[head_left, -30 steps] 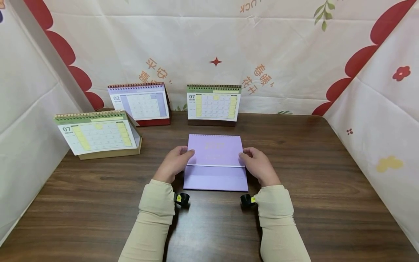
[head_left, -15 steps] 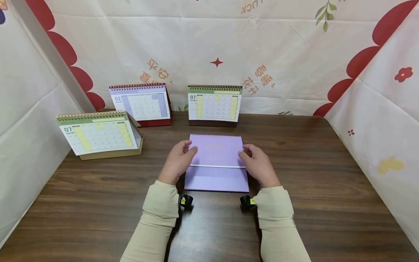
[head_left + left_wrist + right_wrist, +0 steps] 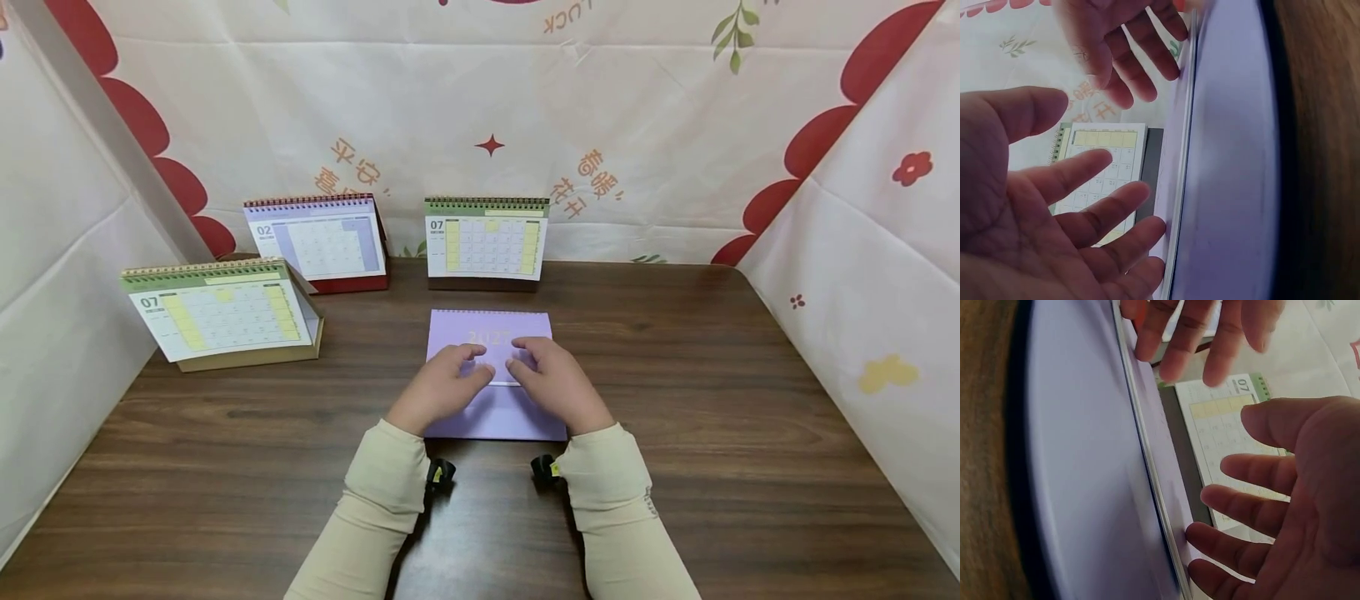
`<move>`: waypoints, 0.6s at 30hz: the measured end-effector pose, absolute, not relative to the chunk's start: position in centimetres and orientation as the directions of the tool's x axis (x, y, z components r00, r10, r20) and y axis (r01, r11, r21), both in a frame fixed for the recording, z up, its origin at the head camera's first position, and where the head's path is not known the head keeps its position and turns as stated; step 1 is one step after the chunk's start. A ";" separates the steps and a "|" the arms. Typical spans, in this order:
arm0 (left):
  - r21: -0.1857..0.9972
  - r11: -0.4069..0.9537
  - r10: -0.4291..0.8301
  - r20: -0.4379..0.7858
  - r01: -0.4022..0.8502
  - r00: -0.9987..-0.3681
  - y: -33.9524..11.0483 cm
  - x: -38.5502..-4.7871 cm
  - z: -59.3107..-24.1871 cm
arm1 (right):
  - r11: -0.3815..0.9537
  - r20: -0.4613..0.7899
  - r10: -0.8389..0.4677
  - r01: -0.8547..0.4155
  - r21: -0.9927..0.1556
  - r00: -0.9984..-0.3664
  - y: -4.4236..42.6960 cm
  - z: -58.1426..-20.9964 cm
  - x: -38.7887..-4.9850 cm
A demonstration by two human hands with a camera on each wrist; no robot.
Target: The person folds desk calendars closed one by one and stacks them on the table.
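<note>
A purple desk calendar (image 3: 491, 415) lies on the table in front of me, its spiral edge at the back and gold figures on its cover. Over its middle hover both hands, palms facing each other with a gap between. My left hand (image 3: 442, 385) has its fingers spread and loosely bent, with nothing in it; in the left wrist view its lower fingertips (image 3: 1152, 265) come close to the cover. The right hand (image 3: 558, 379) mirrors it, also holding nothing. Whether the lowest fingers touch the cover, I cannot tell. The hands hide part of the cover.
Behind the purple calendar stands a green-topped calendar (image 3: 486, 242) marked 07. To the left are a purple-topped one (image 3: 318, 242) marked 02 and another green-topped one (image 3: 221, 317). Patterned white cloth (image 3: 645, 108) hangs around the brown table (image 3: 735, 400).
Both hands have left the sides of the purple calendar and moved inward over its cover, toward each other. The calendar lies in the same place.
</note>
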State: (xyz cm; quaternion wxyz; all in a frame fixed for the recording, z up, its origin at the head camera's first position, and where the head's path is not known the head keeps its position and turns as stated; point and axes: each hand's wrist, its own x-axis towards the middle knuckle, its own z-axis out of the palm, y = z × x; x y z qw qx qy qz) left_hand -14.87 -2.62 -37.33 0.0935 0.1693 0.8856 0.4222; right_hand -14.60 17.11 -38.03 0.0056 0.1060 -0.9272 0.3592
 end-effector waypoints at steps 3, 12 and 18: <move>0.751 0.606 0.392 0.005 0.262 -0.920 -2.5 -14.8 -37.6 | 0.727 0.079 -0.220 -0.217 -0.651 -0.972 16.9 -38.2 -14.6; 0.728 0.635 0.372 0.005 0.259 -0.928 -2.3 -14.7 -38.3 | 0.751 -0.005 -0.213 -0.161 -0.640 -0.977 16.8 -38.3 -14.6; 0.723 0.647 0.362 -0.012 0.242 -0.932 -2.3 -14.8 -38.3 | 0.784 -0.013 -0.232 -0.179 -0.594 -0.973 16.6 -38.3 -15.1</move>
